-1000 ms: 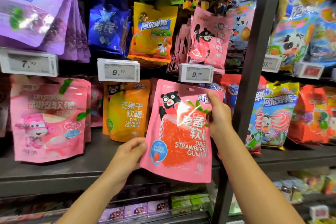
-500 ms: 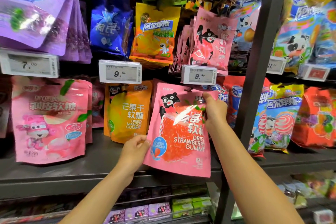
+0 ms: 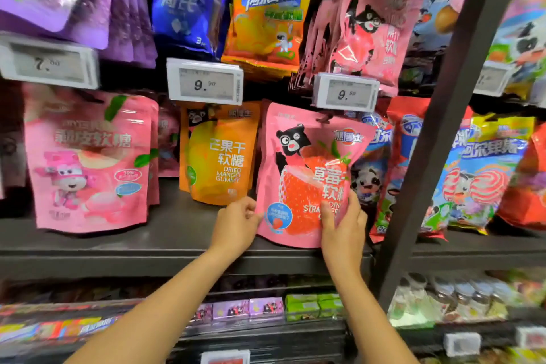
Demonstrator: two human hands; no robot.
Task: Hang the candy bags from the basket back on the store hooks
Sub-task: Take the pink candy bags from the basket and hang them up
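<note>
A pink dried strawberry gummy bag [image 3: 304, 174] with a black bear on it hangs below a 9.90 price tag [image 3: 345, 93], its top at the hook. My left hand [image 3: 236, 224] pinches the bag's lower left edge. My right hand [image 3: 342, 221] grips the lower right corner, thumb on the front. The hook itself is hidden behind the tag and the bag top. No basket is in view.
An orange mango gummy bag [image 3: 221, 154] hangs just left, pink bags [image 3: 88, 156] further left. Blue and red bags [image 3: 381, 174] hang right of it, beside a dark shelf upright [image 3: 443, 127]. A grey shelf ledge [image 3: 147, 248] runs below my hands.
The strawberry bag went up and back to the hook under the price tag. My right hand slid from the bag's top right down to its lower right corner.
</note>
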